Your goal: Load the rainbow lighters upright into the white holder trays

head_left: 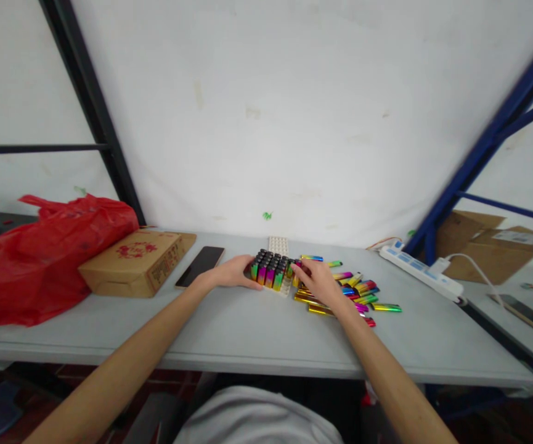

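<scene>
Shiny multicoloured lighters (267, 274) with black tops stand upright in close rows on a pale holder (284, 290) with small pockets. My left hand (237, 272) curls around the left side of this block, thumb toward the front and fingers behind. At the block's right edge, my right hand (315, 279) pinches a lighter (290, 269), mostly covered by the fingers. Beside and partly beneath my right forearm lies a loose pile of lighters (352, 287) in gold, green, pink and red.
A dark phone (201, 265) lies left of my left hand, next to a cardboard box (132, 262) and a red plastic bag (48, 259). A white power strip (421, 271) runs along the right, before an open carton (483, 246). The wall stands behind the grey table (229, 336).
</scene>
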`<state>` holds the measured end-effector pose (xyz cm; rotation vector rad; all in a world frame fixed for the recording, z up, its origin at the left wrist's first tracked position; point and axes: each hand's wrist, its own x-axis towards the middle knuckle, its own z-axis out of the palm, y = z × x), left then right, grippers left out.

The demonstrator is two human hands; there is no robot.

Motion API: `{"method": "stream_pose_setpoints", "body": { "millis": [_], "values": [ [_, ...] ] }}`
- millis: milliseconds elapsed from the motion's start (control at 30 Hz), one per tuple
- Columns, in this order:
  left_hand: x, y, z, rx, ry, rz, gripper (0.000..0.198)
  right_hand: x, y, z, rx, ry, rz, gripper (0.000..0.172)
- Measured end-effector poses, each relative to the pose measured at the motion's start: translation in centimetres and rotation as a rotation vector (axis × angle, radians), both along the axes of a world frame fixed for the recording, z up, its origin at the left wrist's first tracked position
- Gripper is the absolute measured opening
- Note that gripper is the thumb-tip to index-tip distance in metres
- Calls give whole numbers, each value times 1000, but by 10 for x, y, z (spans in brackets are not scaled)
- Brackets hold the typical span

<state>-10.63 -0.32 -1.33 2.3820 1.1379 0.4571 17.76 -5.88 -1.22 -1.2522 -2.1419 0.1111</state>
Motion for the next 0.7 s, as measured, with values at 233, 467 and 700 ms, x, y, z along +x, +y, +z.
{"method": "stream_pose_setpoints", "body": {
  "millis": [233, 467, 700],
  "values": [
    [-1, 0, 0, 6, 3, 6, 77, 8, 8, -4, -73, -33, 77, 42],
    [-2, 3, -4, -16, -5, 14, 77, 0, 8, -5, -35, -193, -35, 35],
    [-1, 1, 0, -18, -1, 6, 76, 19, 15, -2, -56, -79, -69, 49]
  ]
}}
